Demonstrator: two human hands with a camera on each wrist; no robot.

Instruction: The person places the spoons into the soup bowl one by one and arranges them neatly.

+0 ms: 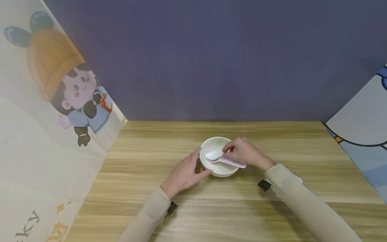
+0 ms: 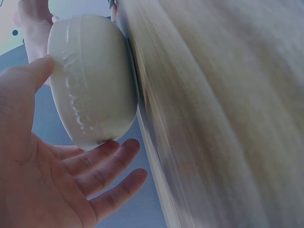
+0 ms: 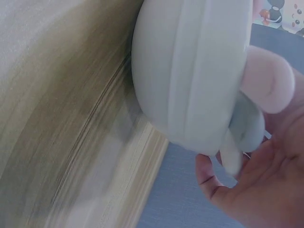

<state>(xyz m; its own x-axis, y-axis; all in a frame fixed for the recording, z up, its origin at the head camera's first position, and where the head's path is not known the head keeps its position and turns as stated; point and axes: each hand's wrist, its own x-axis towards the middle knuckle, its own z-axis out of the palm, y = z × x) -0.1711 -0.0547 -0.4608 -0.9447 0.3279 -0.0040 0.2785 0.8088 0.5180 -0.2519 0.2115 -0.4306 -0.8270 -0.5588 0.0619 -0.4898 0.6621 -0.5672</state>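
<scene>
A cream bowl stands on the wooden table. My left hand holds its left side, with the thumb at the near rim and the fingers round the far left; raised lettering shows on the bowl in the left wrist view. Inside lie spoons: a white spoon on top and a spoon with a pink handle that juts over the right rim. With thumb and forefinger my right hand pinches the white spoon, whose handle is mostly hidden. In the right wrist view a grey-blue handle also sticks out.
The wooden table ends at a dark blue panel behind the bowl. Pale panels with cartoon figures flank it left and right. A pale pink tip pokes out beside the right sleeve, otherwise hidden.
</scene>
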